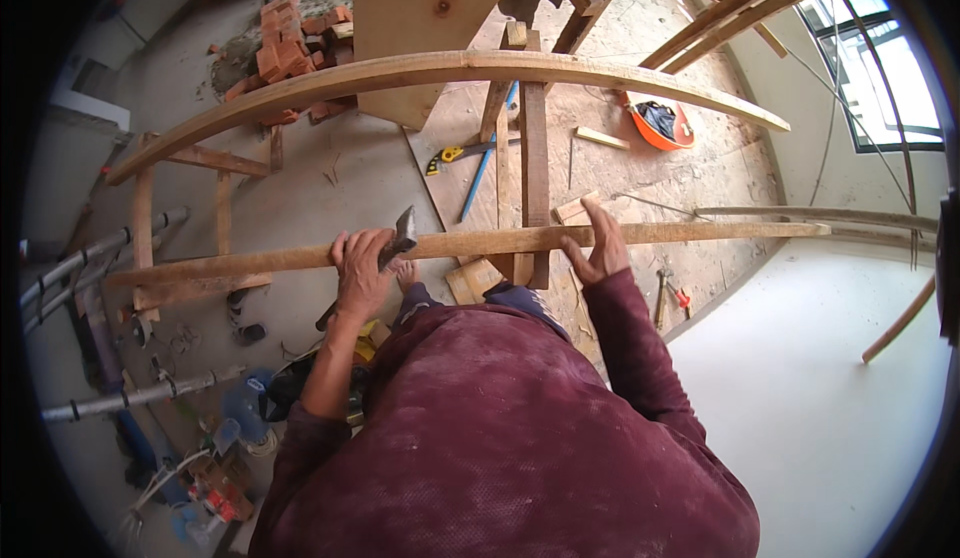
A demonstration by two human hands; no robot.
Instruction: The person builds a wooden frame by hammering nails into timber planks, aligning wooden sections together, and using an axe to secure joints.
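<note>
A long wooden batten (465, 243) runs crosswise in front of me over upright timbers (535, 178). My left hand (360, 268) is closed on a hammer (402, 233), its fingers also resting over the batten; the hammer's head points up and its handle passes under my palm. My right hand (597, 248) grips the batten right of the uprights, with thumb and fingers on its edges. A second batten (460, 63) lies farther away, parallel to this one.
Red bricks (280, 58), a plywood panel (415, 28), a saw (448, 158) and an orange helmet (670, 128) lie beyond. Another hammer (661, 293) is at right, below a window (870, 68). Pipes (140, 398) and clutter are at lower left. Timbers (750, 13) cross the upper right.
</note>
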